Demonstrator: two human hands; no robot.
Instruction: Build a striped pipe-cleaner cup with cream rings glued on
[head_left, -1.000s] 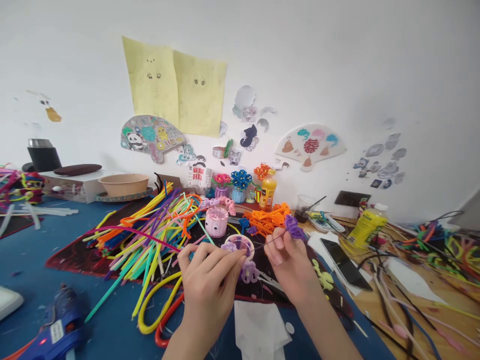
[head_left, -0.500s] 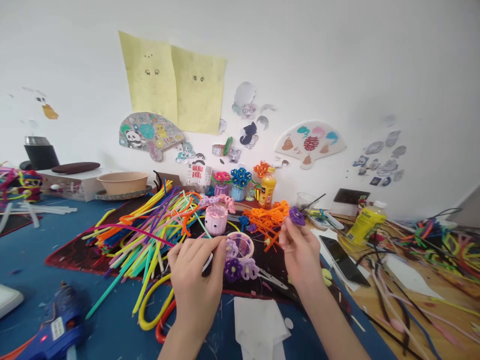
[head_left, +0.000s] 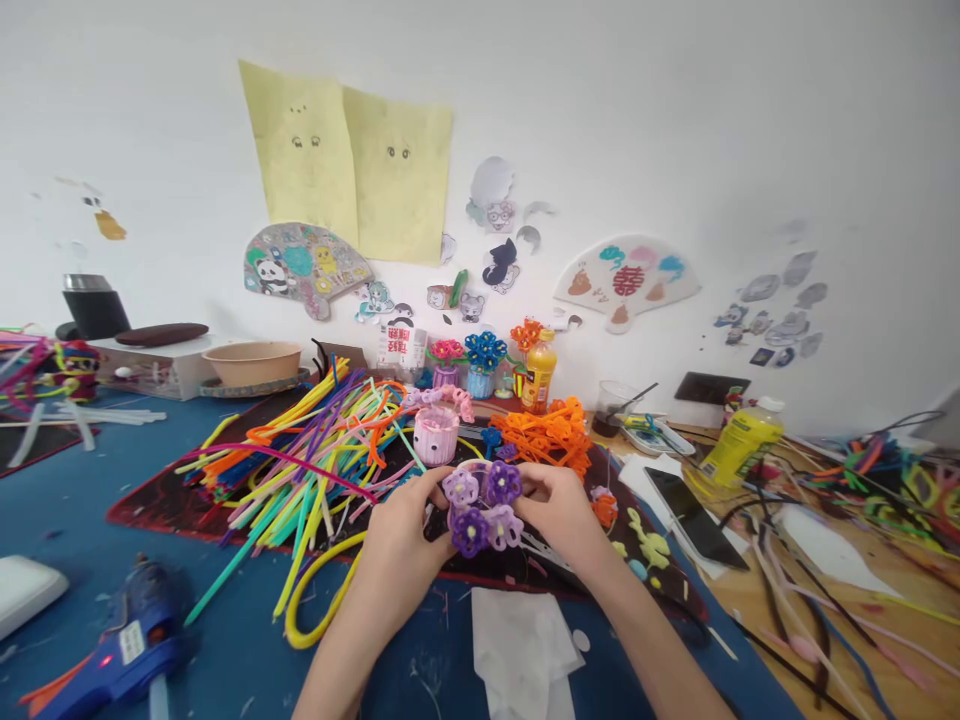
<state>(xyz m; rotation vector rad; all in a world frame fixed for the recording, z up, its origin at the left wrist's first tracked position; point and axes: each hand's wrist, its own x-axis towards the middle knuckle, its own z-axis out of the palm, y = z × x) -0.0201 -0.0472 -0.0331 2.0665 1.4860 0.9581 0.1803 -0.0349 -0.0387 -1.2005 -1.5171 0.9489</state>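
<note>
In front of me, four kinds of petals aside, several pipe-cleaner flowers cluster on a round piece with a pale rim. My left hand is closed round its left side, beside a light purple flower and a dark purple flower. At upper right, another dark purple flower touches the fingers of my right hand, which are pinched behind it. A lilac flower sits below that. The flowers hide most of the round piece and some fingertips.
A pink pot with eyes stands just behind. Loose pipe cleaners spread leftward, and orange flowers lie behind my right hand. A blue glue gun is front left; white paper lies in front, a phone at right.
My right hand has moved left and down, bringing the dark purple flower to the cluster. My left hand has shifted right, and the round piece with its flowers now faces me between both hands.
</note>
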